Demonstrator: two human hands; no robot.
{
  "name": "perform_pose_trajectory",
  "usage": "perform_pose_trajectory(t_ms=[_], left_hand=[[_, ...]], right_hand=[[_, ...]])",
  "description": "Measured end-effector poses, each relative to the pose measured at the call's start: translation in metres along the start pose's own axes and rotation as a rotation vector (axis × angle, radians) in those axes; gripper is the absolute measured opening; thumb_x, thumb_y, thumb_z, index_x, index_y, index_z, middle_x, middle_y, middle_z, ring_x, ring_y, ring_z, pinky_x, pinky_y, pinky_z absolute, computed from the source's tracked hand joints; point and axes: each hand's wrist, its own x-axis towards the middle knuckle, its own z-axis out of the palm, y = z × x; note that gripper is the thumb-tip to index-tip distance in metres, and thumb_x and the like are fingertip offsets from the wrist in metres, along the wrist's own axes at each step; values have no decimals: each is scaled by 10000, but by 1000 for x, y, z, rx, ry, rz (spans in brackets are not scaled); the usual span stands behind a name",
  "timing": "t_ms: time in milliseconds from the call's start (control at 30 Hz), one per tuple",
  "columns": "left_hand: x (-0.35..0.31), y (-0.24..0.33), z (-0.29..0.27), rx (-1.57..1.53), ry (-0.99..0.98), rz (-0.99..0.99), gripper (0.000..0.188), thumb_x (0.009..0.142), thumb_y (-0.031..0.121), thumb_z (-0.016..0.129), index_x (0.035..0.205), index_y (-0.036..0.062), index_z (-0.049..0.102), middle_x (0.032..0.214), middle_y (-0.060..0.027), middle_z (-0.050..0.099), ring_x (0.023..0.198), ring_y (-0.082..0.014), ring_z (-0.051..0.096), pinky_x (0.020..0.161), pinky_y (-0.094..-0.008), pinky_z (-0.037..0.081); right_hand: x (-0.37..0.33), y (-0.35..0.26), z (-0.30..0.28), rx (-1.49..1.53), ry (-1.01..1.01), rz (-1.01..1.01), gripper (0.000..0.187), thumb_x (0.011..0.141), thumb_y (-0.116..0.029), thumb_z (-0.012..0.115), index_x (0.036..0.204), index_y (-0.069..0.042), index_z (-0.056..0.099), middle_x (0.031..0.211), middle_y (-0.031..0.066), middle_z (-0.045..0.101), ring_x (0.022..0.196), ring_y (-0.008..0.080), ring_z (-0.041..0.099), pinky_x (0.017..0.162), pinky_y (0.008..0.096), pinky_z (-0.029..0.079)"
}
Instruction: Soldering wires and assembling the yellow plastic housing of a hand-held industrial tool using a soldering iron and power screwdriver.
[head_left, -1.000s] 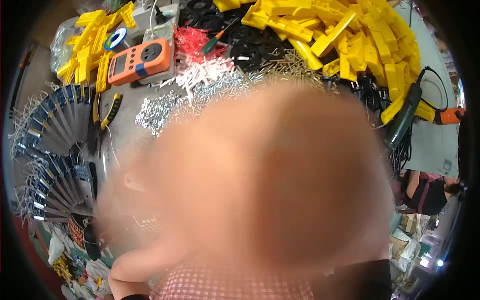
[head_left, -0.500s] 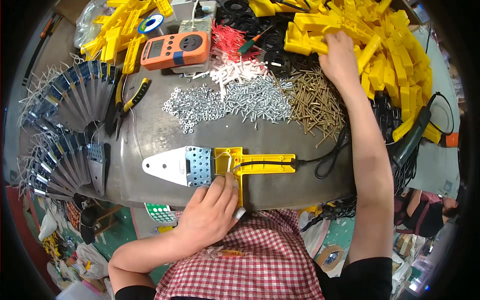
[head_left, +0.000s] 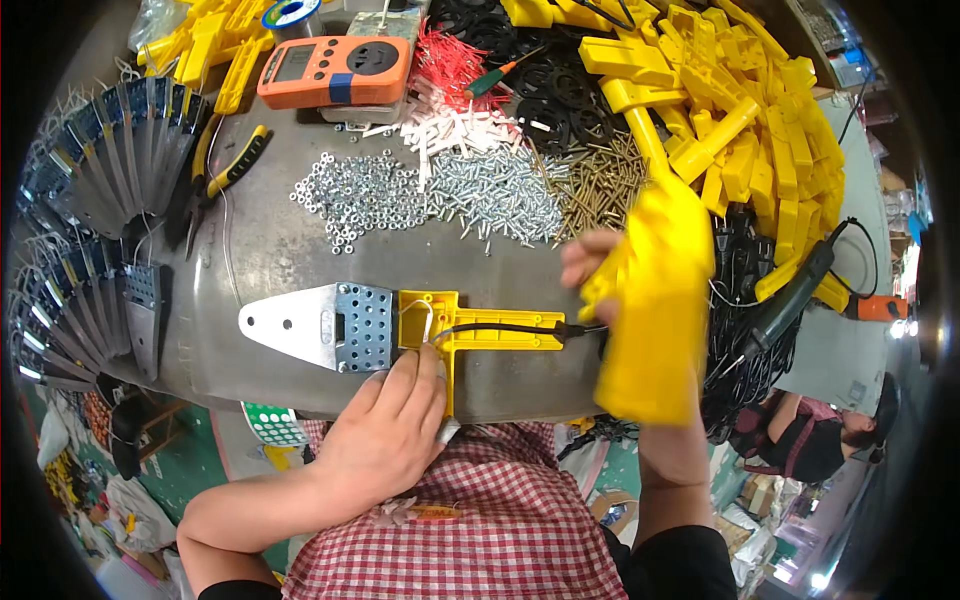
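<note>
My left hand (head_left: pixel 385 425) presses its closed fingers on the near part of a yellow plastic housing half (head_left: pixel 505 338), holding it on the bench by the wires. A black power cord (head_left: pixel 500 327) runs along the handle channel, and a white wire (head_left: pixel 428 315) curves inside the wide end. Joined to that end is a pointed metal plate (head_left: pixel 290 324) with a perforated metal guard (head_left: pixel 365 328). To the right, above the bench, my right hand (head_left: pixel 590 262) grips another yellow plastic housing half (head_left: pixel 660 310), smeared by motion; it hides most of that hand.
Nuts (head_left: pixel 362 195), silver screws (head_left: pixel 495 195) and long brass-coloured screws (head_left: pixel 605 185) lie in heaps beyond. Yellow housings (head_left: pixel 770 130) pile up at far right, beside a soldering iron (head_left: pixel 790 290). An orange meter (head_left: pixel 337 70), pliers (head_left: pixel 235 165) and fanned metal plates (head_left: pixel 125 165) stand left.
My right hand has come back from the yellow pile toward me, bringing a yellow housing half with it. My left hand stays on the wired housing. The whole view has shifted slightly.
</note>
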Motion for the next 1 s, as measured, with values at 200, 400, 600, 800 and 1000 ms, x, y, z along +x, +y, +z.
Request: perform_pose_trajectory(t_ms=[200, 400, 600, 800, 1000], left_hand=[[1, -5, 5, 41, 37, 51, 548, 726, 294, 590, 1131, -74, 556, 1246, -230, 511, 1120, -309, 503, 855, -336, 432], [-1, -7, 6, 68, 81, 77, 466, 809, 223, 474, 1132, -101, 564, 1203, -244, 539, 1085, -308, 518, 829, -310, 431], [-31, -26, 4, -178, 116, 184, 362, 771, 175, 549, 1051, -43, 620, 1167, -185, 588, 1122, -305, 547, 831, -353, 482], [9, -55, -30, -414, 471, -34, 498, 773, 306, 669, 1161, 9, 573, 1166, -176, 580, 1055, -354, 566, 918, -451, 445], [21, -70, 25, -580, 459, -87, 590, 737, 257, 692, 1235, 18, 485, 1073, -128, 627, 954, -306, 593, 893, -414, 431]], right_hand=[[-36, 23, 0, -146, -215, -199, 490, 769, -78, 682, 1236, -19, 547, 1184, 154, 593, 1152, 280, 539, 1043, 416, 344], [-20, 38, 1, -476, -455, -457, 509, 713, -115, 700, 1204, -54, 579, 1252, 90, 591, 1238, 289, 497, 1074, 436, 289], [-15, 45, 55, -1360, -45, -468, 705, 634, -238, 762, 1265, -56, 506, 1202, 90, 559, 1148, 250, 514, 954, 409, 359], [-17, 45, 58, -1512, -109, -496, 701, 648, -220, 756, 1260, -10, 488, 1096, 97, 532, 993, 250, 507, 885, 410, 376], [2, 16, 58, -1509, -399, -343, 392, 720, -178, 714, 1032, -44, 520, 958, 106, 586, 875, 267, 589, 719, 366, 471]])
